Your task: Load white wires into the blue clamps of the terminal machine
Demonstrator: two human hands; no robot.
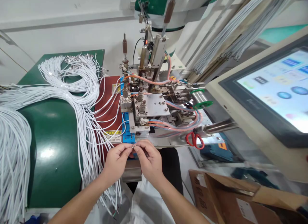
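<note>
My left hand (116, 159) and my right hand (149, 158) meet fingertip to fingertip at the machine's front edge. Both are closed in a pinch around a tiny, light-coloured piece (132, 147); the fingers cover most of it, so its kind does not show. Just beyond the fingertips is a blue fixture block (128, 139) on the machine's left side. White cables (86, 134) hang in a thick bundle beside and behind my left wrist. Several single cables run from that bundle into the blue fixture.
A metal press machine (154, 105) with orange and grey hoses fills the middle. Red-handled scissors (194, 140) lie at its front right, below a green-flanged spool (201, 99). A touchscreen (276, 86) juts in from the right. More cables cover the green table (55, 147); a cardboard box (231, 198) stands lower right.
</note>
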